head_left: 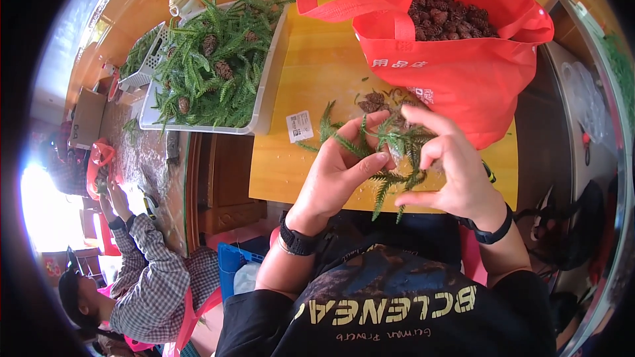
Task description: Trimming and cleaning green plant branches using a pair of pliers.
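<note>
Over the near part of the yellow table, my left hand (pixel 324 175) pinches a green artificial pine sprig (pixel 380 201) between thumb and fingers. Its needled branches spread out on both sides of the hand and hang toward the table's near edge. My right hand (pixel 463 168) is curved around the sprig's right side, thumb and fingers wide apart; whether a fingertip touches it I cannot tell. Just beyond my hands a brown pine cone (pixel 372 102) lies on the table, beside thin brownish strands partly hidden by my fingers. A small white printed label (pixel 299 126) lies left of my left hand.
At the far right stands a red fabric bag (pixel 456 66) filled with pine cones (pixel 442 16). A white tray (pixel 270 86) at the far left holds green sprigs with cones (pixel 223 69). Left, a co-worker in a checked shirt (pixel 155 297) works at another table. A blue crate (pixel 231 264) stands below.
</note>
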The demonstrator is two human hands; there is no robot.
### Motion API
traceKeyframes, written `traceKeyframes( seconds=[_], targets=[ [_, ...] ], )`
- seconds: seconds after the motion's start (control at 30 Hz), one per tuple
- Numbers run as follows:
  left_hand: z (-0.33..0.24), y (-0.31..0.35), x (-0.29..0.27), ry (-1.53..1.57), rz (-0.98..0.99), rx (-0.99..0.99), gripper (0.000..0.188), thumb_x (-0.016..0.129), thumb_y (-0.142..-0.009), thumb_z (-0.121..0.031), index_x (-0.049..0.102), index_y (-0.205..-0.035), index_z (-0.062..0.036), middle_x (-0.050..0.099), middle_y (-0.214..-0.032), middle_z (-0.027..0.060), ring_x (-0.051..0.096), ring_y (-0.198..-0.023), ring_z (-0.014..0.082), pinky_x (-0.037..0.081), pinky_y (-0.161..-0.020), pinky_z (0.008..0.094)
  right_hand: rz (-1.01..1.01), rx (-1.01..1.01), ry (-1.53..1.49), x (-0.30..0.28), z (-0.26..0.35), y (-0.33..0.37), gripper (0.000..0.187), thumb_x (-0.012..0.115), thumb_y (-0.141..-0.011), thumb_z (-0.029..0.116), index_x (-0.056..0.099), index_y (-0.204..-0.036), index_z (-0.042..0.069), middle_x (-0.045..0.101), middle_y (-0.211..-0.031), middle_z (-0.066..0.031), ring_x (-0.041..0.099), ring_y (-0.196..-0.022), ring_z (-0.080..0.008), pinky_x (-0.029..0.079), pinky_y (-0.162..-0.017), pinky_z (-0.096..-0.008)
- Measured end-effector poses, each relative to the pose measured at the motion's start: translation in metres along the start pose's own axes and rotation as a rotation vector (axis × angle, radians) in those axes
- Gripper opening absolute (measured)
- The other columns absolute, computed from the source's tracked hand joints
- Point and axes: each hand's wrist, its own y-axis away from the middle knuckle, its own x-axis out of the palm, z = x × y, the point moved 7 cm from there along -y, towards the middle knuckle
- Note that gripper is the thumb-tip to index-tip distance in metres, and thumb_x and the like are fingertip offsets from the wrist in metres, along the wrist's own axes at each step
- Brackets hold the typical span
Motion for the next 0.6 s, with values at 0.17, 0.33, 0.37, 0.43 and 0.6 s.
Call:
traceKeyframes(
  seconds=[0.17,0.33,0.37,0.43,0.6],
  targets=[
    [0.002,-0.003,0.01,-0.004,0.021,-0.008,0.062,0.066,-0.078,0.0,0.036,-0.132,0.0016,0.056,-0.105,0.0066,0.056,-0.095,0.0117,0.047,-0.083,0.026,-0.02,0.118,-0.114,0.003,-0.014,0.007,0.037,0.074,-0.066,-0.004,0.04,-0.08,0.005,0.055,-0.113,-0.0189,0.059,-0.096,-0.0237,0.047,-0.078,-0.0296],
    [0.004,-0.002,0.019,-0.06,-0.012,0.054,0.067,0.077,-0.067,0.002,0.042,-0.124,0.0003,0.055,-0.106,0.0054,0.055,-0.097,0.0112,0.047,-0.083,0.026,-0.057,0.136,-0.107,0.004,-0.014,0.008,0.033,0.068,-0.068,-0.009,0.04,-0.08,0.004,0.058,-0.095,-0.0129,0.059,-0.081,-0.0194,0.046,-0.073,-0.0279],
    [0.003,-0.002,0.018,-0.152,-0.059,0.096,0.069,0.081,-0.062,-0.002,0.044,-0.121,0.0001,0.054,-0.103,0.003,0.054,-0.093,0.0098,0.046,-0.08,0.0243,-0.057,0.137,-0.107,0.004,-0.015,0.008,0.033,0.068,-0.068,-0.009,0.04,-0.08,0.004,0.058,-0.095,-0.0129,0.059,-0.081,-0.0194,0.046,-0.073,-0.0279],
    [0.003,-0.002,0.016,-0.244,-0.106,0.139,0.072,0.085,-0.058,-0.006,0.047,-0.118,-0.0002,0.053,-0.1,0.0005,0.054,-0.089,0.0084,0.045,-0.077,0.0227,-0.084,0.135,-0.093,0.003,-0.016,0.008,0.034,0.069,-0.068,-0.008,0.04,-0.08,0.005,0.057,-0.089,-0.0104,0.057,-0.078,-0.0174,0.045,-0.072,-0.0272],
    [0.009,-0.001,0.011,-0.126,-0.141,0.123,0.039,0.073,-0.072,-0.001,0.051,-0.104,-0.0043,0.055,-0.098,0.0017,0.053,-0.086,0.0076,0.044,-0.074,0.0221,-0.098,0.162,-0.142,0.004,-0.019,0.009,0.035,0.069,-0.067,-0.008,0.039,-0.079,0.006,0.056,-0.086,-0.0089,0.055,-0.076,-0.0153,0.044,-0.071,-0.0261]
  ],
)
